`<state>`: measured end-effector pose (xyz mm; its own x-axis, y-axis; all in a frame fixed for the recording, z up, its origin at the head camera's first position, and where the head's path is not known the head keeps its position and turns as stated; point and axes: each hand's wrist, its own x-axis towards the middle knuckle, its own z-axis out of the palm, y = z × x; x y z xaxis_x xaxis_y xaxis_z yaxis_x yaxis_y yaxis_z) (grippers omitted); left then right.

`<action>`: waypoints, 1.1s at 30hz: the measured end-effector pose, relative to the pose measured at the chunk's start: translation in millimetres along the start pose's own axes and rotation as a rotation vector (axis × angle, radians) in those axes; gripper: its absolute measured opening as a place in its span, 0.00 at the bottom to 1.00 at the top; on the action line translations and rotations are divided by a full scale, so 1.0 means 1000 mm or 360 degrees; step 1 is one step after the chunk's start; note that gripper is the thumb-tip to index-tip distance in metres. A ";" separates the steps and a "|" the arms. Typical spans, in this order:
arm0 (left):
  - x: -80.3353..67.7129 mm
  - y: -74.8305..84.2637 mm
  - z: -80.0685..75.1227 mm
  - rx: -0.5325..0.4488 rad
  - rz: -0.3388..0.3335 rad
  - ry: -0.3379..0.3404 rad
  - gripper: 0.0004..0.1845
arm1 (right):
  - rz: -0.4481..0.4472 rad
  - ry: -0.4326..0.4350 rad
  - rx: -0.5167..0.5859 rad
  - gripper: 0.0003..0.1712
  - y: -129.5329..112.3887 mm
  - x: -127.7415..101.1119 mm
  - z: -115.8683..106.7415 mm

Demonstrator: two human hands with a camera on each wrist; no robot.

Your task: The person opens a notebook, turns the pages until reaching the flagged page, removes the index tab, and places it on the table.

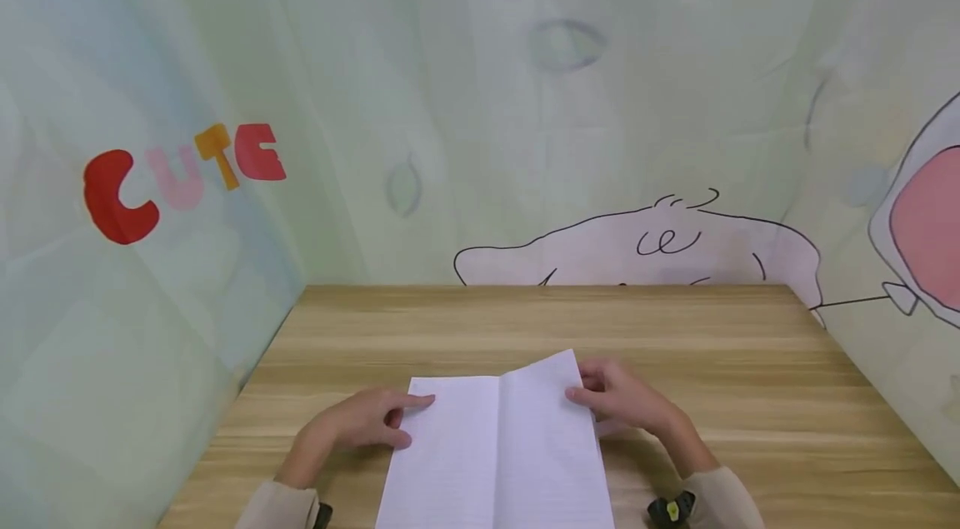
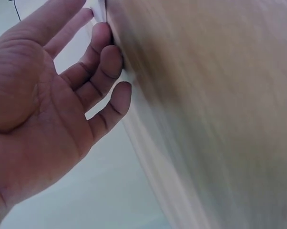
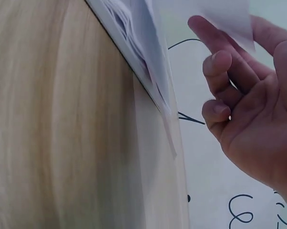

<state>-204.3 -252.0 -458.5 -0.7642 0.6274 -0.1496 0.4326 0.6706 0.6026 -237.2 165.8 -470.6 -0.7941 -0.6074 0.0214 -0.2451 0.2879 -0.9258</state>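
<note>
An open notebook [image 1: 457, 450] with white, faintly lined pages lies at the near middle of the table in the head view. My left hand [image 1: 367, 421] is at its left edge, index finger stretched over the page and thumb at the margin. In the left wrist view the other fingers of the left hand [image 2: 53, 90] bend loosely beside the tabletop. On the other side my right hand [image 1: 626, 400] pinches a raised page [image 1: 551, 421] near its upper right corner. The right wrist view shows that sheet [image 3: 229, 16] between thumb and fingers, above several loose-edged pages [image 3: 134, 33].
The wood-grain table [image 1: 360, 329] reaches back to a printed fabric backdrop [image 1: 450, 96]. Colourful letters [image 1: 123, 196] mark the left wall, and a drawn animal [image 1: 637, 254] shows behind the far edge. Dark bands [image 1: 671, 508] circle the sleeves.
</note>
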 end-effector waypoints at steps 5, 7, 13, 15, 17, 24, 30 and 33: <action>-0.004 0.001 0.004 -0.0025 -0.0041 -0.0012 0.29 | -0.0040 -0.0129 0.0169 0.24 -0.001 -0.001 0.004; -0.005 0.001 0.005 -0.0030 -0.0059 -0.0020 0.29 | -0.0031 -0.0140 0.0206 0.27 -0.003 -0.001 0.005; -0.005 0.002 0.003 -0.0013 -0.0075 0.0010 0.28 | 0.0066 -0.0020 0.0191 0.21 -0.013 0.004 0.008; -0.004 0.002 0.002 -0.0005 -0.0068 0.0019 0.28 | 0.0085 0.0029 0.0191 0.17 -0.016 0.006 0.009; -0.003 0.003 0.001 0.0002 -0.0060 0.0009 0.28 | 0.0093 0.0055 0.0224 0.14 -0.018 0.007 0.010; -0.003 0.004 -0.002 0.0004 -0.0047 -0.0018 0.28 | 0.0195 0.0030 0.0219 0.16 -0.027 0.003 0.013; -0.003 -0.003 0.000 0.0005 -0.0041 -0.0011 0.28 | 0.0168 -0.0078 0.0288 0.26 -0.037 -0.005 0.013; -0.004 -0.006 0.001 -0.0001 -0.0051 -0.0009 0.28 | 0.0148 -0.0080 0.0357 0.28 -0.038 -0.008 0.016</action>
<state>-203.0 -258.3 -462.0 -0.7748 0.6080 -0.1730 0.4080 0.6900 0.5978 -212.5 147.6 -441.6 -0.7775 -0.6235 -0.0815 -0.0380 0.1760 -0.9836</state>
